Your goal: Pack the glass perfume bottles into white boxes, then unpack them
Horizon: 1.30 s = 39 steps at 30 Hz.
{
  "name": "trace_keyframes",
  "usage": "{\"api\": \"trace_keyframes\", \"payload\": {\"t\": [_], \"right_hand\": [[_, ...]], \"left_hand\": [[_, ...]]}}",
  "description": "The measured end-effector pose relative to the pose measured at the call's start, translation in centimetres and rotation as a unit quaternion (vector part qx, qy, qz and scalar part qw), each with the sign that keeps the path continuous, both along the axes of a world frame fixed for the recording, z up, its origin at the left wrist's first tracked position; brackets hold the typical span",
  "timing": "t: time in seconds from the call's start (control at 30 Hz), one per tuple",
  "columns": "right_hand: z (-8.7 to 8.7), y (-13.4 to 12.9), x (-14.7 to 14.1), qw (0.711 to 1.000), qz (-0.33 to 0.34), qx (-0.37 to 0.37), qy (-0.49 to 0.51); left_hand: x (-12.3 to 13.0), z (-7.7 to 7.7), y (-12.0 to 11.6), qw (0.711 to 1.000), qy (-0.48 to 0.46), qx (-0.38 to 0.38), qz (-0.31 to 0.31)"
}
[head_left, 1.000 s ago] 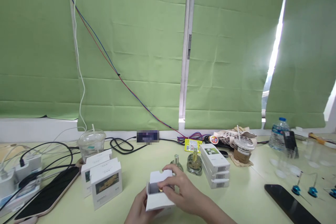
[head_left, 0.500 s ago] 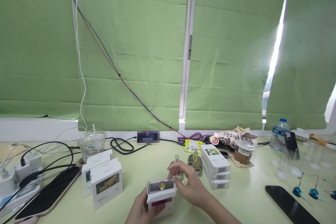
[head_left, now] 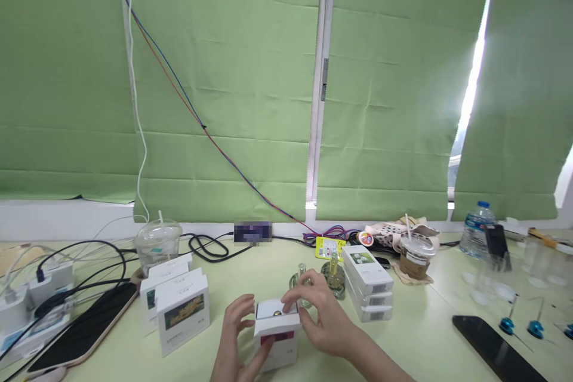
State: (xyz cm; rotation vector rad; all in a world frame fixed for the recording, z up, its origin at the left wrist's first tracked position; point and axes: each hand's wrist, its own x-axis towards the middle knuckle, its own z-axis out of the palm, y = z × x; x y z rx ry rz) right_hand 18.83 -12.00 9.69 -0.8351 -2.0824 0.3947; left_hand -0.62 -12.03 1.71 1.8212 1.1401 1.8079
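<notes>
A small white box [head_left: 280,352] with a dark red label stands on the table in front of me, its top open. A round gold piece [head_left: 277,313] shows inside, partly covered. My left hand [head_left: 239,340] is at the box's left side, fingers apart, with the thumb against the front. The fingers of my right hand [head_left: 322,316] touch the box's top right edge. Behind that hand stands a glass bottle [head_left: 302,268], partly hidden. Another greenish glass bottle [head_left: 333,277] is just to its right.
White boxes stand at the left [head_left: 183,313] and lie stacked at the right [head_left: 367,274]. A phone [head_left: 85,331] and cables are far left. An iced drink [head_left: 415,256], a water bottle [head_left: 477,230] and a black phone [head_left: 495,346] are on the right.
My left fingers have lifted and spread from the box's left side. My right fingers have moved down onto the box top, and the gold piece is now more covered.
</notes>
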Motion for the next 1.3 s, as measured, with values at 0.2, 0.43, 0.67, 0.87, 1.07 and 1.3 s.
{"api": "trace_keyframes", "payload": {"t": [0.2,0.43,0.67,0.87,1.07,1.3], "right_hand": [[0.2,0.0,0.1,0.999,0.038,0.006,-0.011],[0.5,-0.4,0.4,0.996,0.079,-0.025,0.013],[-0.7,0.3,-0.8,0.990,0.057,-0.066,0.107],[-1.9,1.7,-1.9,0.961,0.011,-0.137,0.238],[-2.2,2.5,-2.1,0.930,-0.006,-0.220,0.294],[-2.8,2.7,-2.2,0.881,0.038,-0.317,0.350]], "left_hand": [[0.1,0.7,-0.4,1.000,0.015,0.003,-0.021],[-0.1,1.6,-0.8,0.996,-0.005,-0.064,-0.065],[0.1,2.5,-0.8,0.992,0.007,-0.088,-0.094],[0.3,2.5,-0.5,0.992,0.024,-0.088,-0.090],[0.2,2.1,-0.3,0.993,0.033,-0.086,-0.075],[-0.1,1.3,-0.1,0.991,0.035,-0.115,-0.060]]}}
